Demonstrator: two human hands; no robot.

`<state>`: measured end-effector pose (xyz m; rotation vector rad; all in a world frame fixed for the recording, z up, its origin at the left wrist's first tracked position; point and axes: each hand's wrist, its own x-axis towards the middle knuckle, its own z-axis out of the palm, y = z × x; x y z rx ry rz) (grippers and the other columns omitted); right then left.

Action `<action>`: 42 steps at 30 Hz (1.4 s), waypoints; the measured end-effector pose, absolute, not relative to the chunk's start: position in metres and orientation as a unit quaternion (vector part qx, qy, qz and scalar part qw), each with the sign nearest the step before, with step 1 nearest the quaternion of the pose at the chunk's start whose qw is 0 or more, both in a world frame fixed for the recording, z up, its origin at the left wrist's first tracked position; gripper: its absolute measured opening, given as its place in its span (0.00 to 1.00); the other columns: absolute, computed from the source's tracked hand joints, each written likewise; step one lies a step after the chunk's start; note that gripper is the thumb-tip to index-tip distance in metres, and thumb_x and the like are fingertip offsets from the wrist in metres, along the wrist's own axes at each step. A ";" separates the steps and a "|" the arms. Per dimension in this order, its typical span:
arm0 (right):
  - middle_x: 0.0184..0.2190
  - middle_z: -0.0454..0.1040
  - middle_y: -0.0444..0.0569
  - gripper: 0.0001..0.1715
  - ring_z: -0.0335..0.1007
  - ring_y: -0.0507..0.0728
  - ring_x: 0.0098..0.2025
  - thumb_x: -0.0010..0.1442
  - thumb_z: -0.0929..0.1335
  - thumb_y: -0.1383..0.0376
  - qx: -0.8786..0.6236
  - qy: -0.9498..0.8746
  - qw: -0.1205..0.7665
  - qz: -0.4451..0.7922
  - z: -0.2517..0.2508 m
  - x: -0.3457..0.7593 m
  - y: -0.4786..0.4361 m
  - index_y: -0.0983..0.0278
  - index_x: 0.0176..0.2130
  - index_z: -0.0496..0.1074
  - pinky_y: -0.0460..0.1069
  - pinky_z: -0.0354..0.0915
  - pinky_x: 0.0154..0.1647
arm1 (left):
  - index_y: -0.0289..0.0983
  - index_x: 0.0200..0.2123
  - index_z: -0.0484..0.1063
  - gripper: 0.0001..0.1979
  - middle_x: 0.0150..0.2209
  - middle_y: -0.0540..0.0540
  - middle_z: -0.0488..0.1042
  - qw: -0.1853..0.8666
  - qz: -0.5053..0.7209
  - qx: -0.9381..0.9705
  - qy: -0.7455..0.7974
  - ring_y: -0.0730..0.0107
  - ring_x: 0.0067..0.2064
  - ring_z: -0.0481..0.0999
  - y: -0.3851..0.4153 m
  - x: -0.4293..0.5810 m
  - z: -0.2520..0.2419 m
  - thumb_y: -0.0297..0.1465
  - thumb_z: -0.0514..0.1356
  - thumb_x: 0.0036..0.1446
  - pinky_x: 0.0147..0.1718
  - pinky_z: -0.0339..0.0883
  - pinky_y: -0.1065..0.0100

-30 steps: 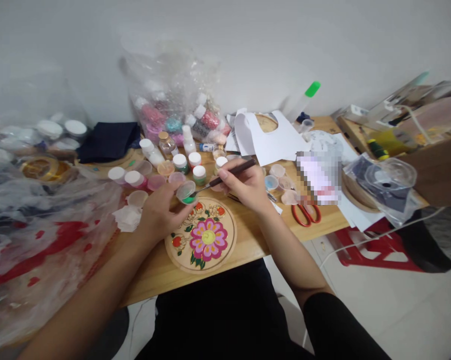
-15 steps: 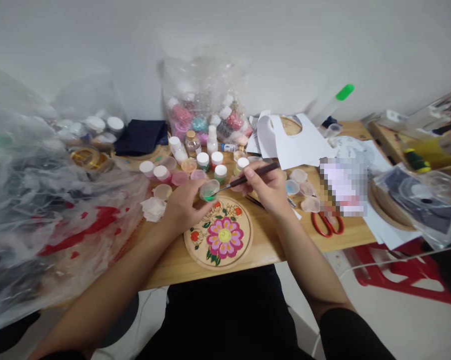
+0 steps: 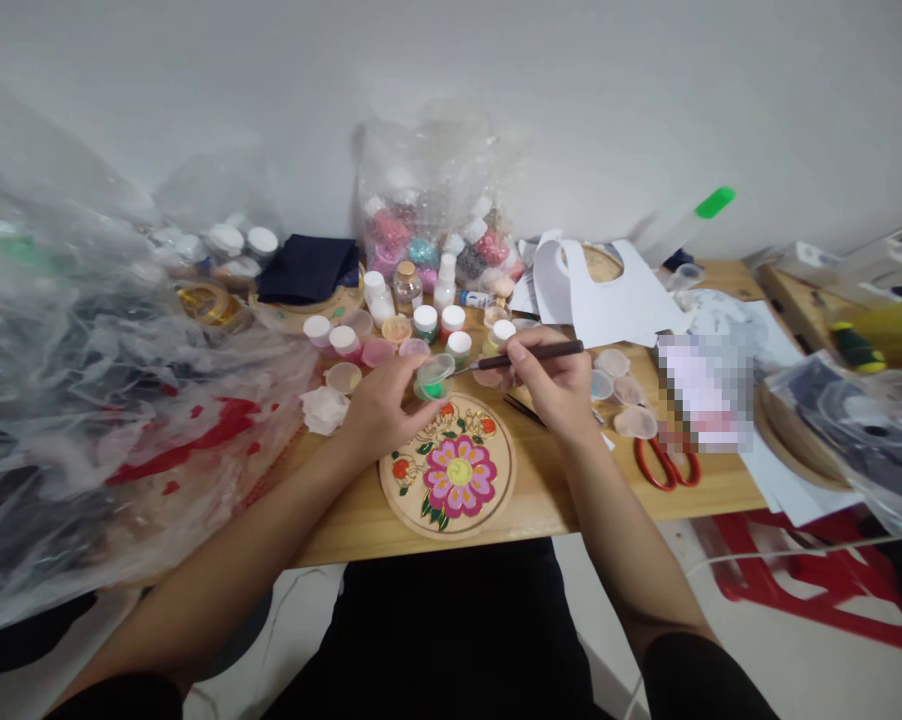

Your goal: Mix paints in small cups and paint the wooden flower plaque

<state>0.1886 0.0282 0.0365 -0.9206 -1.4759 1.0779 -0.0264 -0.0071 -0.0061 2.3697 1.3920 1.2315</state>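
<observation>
My left hand [image 3: 387, 405] is closed on a small clear plastic cup [image 3: 435, 368], tilted, with bright green material [image 3: 434, 390] inside. Between the fingers of my right hand [image 3: 548, 385] is a thin tool with a dark handle [image 3: 545, 352] and a slim metal end [image 3: 462, 370], its tip at the right side of the cup. Just below the cup lies a round wooden board [image 3: 505, 490], bearing a large pink flower [image 3: 458, 475], smaller orange flowers and green leaves with gold outlines.
Several white-capped jars [image 3: 458, 346] and small cups [image 3: 377, 352] stand behind my hands. Red-handled scissors [image 3: 668, 465] and a pixelated item [image 3: 706, 390] lie on the right. Clear plastic sheeting [image 3: 158, 420] covers the left side; a bag of colourful jars [image 3: 436, 210] leans on the wall.
The camera view has shifted, so most of the table appears farther right. The tool's tip has gone from the green material to the cup's right rim. Both hands keep their holds.
</observation>
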 end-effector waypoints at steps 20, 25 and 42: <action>0.29 0.78 0.47 0.09 0.73 0.53 0.28 0.61 0.70 0.58 -0.368 -0.651 0.497 0.440 0.033 0.196 0.024 0.60 0.35 0.76 0.48 0.67 0.29 | 0.37 0.59 0.61 0.28 0.52 0.37 0.77 0.094 0.411 0.762 0.491 0.57 0.50 0.80 -0.009 -0.026 -0.003 0.32 0.64 0.57 0.47 0.76 0.59; 0.23 0.75 0.44 0.10 0.68 0.51 0.22 0.54 0.73 0.57 -0.373 -0.571 0.527 0.507 0.036 0.193 0.029 0.61 0.30 0.77 0.48 0.67 0.24 | 0.40 0.60 0.62 0.26 0.54 0.39 0.76 0.097 0.432 0.769 0.461 0.57 0.54 0.78 -0.009 -0.024 -0.003 0.30 0.62 0.59 0.53 0.73 0.56; 0.12 0.70 0.44 0.22 0.63 0.51 0.12 0.40 0.77 0.50 -0.362 -0.380 0.576 0.627 0.045 0.189 0.043 0.64 0.23 0.71 0.44 0.56 0.11 | 0.41 0.54 0.65 0.23 0.50 0.40 0.76 0.160 0.533 0.628 0.544 0.58 0.50 0.78 0.001 -0.025 -0.006 0.36 0.64 0.55 0.49 0.75 0.58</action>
